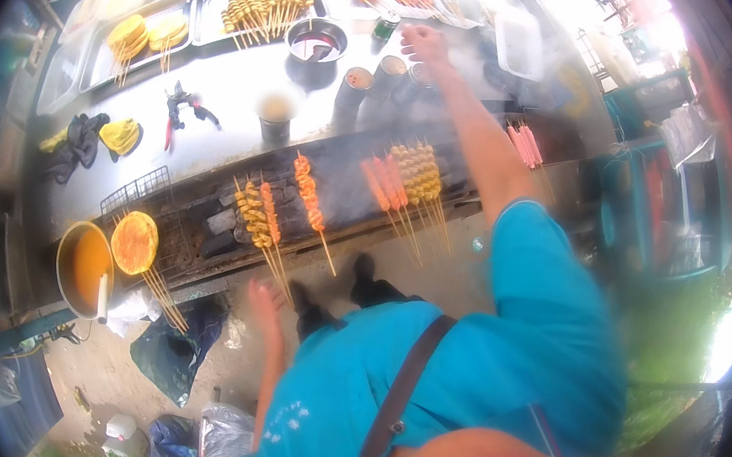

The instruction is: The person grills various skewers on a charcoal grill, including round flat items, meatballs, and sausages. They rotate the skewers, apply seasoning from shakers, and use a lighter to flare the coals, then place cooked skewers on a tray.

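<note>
My right hand is stretched over the metal counter, fingers curled, beside a green can and above the perforated-top shakers; whether it holds anything is unclear. My left hand is low at the grill's near edge, beside the stick ends of spiral-cut skewers; a grip on them cannot be made out. Alone on the charcoal grill lies an orange-red spiral skewer. Further right are red skewers and yellowish ones in smoke. Round flat orange pieces on sticks lie at the left.
A pot of orange sauce with a white-handled tool stands at the grill's left end. On the counter are pliers-like cutters, cloths, a bowl of dark liquid and a tray of skewers. Pink skewers lie right of my arm.
</note>
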The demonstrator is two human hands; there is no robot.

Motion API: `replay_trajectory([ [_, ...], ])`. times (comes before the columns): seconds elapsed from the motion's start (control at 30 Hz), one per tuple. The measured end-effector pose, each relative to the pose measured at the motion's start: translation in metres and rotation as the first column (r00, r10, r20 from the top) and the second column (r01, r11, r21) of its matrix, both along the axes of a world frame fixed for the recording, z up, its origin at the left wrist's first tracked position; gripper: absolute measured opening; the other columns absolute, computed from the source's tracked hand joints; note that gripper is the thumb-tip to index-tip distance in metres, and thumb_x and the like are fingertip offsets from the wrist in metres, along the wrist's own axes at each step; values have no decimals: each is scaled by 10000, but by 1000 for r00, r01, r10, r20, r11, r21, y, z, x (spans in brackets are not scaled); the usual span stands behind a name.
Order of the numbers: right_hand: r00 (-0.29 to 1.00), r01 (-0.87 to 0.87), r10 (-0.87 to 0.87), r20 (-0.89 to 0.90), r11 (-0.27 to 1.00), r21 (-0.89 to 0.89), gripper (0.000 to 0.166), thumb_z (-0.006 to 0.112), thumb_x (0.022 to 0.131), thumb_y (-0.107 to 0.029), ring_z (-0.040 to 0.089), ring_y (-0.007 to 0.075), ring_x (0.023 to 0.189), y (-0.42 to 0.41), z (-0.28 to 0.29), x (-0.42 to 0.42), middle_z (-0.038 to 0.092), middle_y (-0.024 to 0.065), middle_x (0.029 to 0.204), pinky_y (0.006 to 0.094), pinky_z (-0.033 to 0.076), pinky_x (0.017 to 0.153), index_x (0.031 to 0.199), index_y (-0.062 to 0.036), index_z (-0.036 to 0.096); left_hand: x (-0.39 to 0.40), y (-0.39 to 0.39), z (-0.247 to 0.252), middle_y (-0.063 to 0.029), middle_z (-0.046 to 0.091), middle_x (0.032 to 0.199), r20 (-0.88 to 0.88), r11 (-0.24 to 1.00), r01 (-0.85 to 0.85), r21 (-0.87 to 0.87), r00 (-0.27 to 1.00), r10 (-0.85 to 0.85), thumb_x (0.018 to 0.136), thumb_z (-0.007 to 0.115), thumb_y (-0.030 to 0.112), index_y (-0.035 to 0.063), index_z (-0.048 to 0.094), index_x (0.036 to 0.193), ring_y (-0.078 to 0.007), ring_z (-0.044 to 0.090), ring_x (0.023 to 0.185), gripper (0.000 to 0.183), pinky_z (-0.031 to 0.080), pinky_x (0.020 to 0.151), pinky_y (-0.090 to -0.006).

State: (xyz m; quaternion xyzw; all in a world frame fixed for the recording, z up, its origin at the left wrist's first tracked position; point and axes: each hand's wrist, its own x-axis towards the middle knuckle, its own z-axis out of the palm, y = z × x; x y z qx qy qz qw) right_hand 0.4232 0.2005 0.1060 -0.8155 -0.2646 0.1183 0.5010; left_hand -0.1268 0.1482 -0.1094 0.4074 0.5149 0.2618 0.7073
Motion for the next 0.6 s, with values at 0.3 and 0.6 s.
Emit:
replay_trajectory([
  [0.3,921,312,-244,-302,928,202,373,529,856,-245,638,252,756,-90,63,176,607,175,910,309,533,602,1088,45,499,-177,-53,-130,-137,459,1244,-268,910,-390,-138,900,345,907,440,396,193,293,1344,-340,525,1016,505,469,770,-494],
  [0.6,892,105,36,-451,953,283,700,580,834,-456,624,306,825,-57,17,282,500,240,1095,377,565,651,1263,41,337,-157,-259,-106,-129,483,1117,-490,834,-506,-219,797,355,900,465,381,140,350,1269,-277,530,891,455,463,658,-414],
])
